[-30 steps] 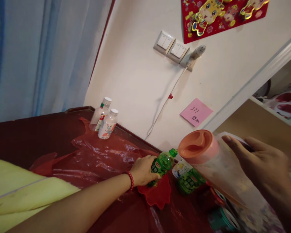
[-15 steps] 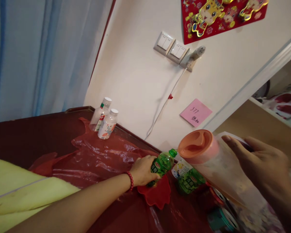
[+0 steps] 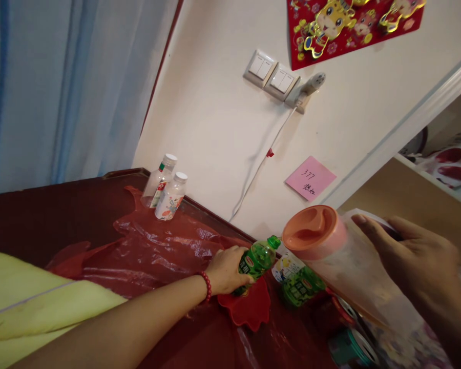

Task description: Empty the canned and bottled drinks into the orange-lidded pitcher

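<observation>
My left hand (image 3: 226,272), with a red bead bracelet, is wrapped round a green plastic bottle (image 3: 258,260). That bottle has its mouth uncovered and leans to the right above a red scalloped dish (image 3: 253,308). In my right hand (image 3: 418,261) is the handle of a translucent pitcher (image 3: 363,274) with an orange lid (image 3: 311,228). The pitcher is tipped toward the left, its lid edge right beside the bottle's mouth. Some liquid shows low inside it. A second green bottle (image 3: 302,286) stands behind, partly covered by the pitcher.
Two clear bottles with white caps, one with a floral label (image 3: 170,201), stand at the back by the wall. A red plastic sheet (image 3: 157,251) covers part of the dark table. Cans, including a teal can (image 3: 349,348), sit at lower right. Yellow cloth (image 3: 30,297) lies left.
</observation>
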Action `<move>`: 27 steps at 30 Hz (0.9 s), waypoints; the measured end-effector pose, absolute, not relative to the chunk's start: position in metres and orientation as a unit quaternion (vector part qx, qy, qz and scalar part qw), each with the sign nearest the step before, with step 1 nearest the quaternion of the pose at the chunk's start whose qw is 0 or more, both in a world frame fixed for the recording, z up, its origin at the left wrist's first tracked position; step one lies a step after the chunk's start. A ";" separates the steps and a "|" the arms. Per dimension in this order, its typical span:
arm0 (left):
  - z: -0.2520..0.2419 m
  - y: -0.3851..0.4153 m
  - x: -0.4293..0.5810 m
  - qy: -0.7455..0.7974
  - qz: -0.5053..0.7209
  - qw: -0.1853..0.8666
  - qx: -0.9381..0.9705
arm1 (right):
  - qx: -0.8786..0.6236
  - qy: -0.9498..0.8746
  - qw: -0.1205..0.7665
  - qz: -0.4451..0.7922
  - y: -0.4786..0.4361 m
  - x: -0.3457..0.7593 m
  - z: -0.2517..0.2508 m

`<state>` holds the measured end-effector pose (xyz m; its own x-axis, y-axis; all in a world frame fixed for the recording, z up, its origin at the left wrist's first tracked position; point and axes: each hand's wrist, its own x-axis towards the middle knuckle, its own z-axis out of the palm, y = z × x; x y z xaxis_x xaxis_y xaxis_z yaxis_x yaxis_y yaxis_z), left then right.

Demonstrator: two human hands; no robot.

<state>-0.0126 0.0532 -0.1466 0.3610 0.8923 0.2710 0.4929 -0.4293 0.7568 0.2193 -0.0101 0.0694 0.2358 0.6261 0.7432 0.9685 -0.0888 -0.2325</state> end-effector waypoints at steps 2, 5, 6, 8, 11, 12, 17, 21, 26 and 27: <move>-0.147 0.053 -0.012 0.447 0.346 0.291 0.772 | -0.698 -0.570 0.363 -0.236 -0.011 0.218 0.069; -0.146 0.052 -0.013 0.448 0.345 0.291 0.772 | -0.693 -0.576 0.362 -0.240 -0.012 0.219 0.069; -0.146 0.052 -0.013 0.448 0.343 0.291 0.772 | -0.690 -0.577 0.363 -0.242 -0.011 0.220 0.068; -0.144 0.051 -0.014 0.452 0.339 0.291 0.772 | -0.685 -0.581 0.367 -0.242 -0.011 0.223 0.068; -0.144 0.051 -0.014 0.455 0.334 0.293 0.772 | -0.681 -0.583 0.368 -0.246 -0.010 0.225 0.067; -0.144 0.052 -0.014 0.455 0.334 0.293 0.771 | -0.681 -0.583 0.366 -0.248 -0.009 0.226 0.067; -0.145 0.052 -0.013 0.453 0.337 0.291 0.772 | -0.688 -0.577 0.367 -0.242 -0.009 0.224 0.067; -0.146 0.053 -0.013 0.452 0.340 0.291 0.772 | -0.693 -0.574 0.361 -0.246 -0.010 0.223 0.067; -0.146 0.053 -0.013 0.448 0.344 0.294 0.771 | -0.677 -0.584 0.371 -0.251 -0.010 0.224 0.066; -0.146 0.053 -0.013 0.448 0.344 0.294 0.771 | -0.680 -0.582 0.369 -0.252 -0.010 0.224 0.066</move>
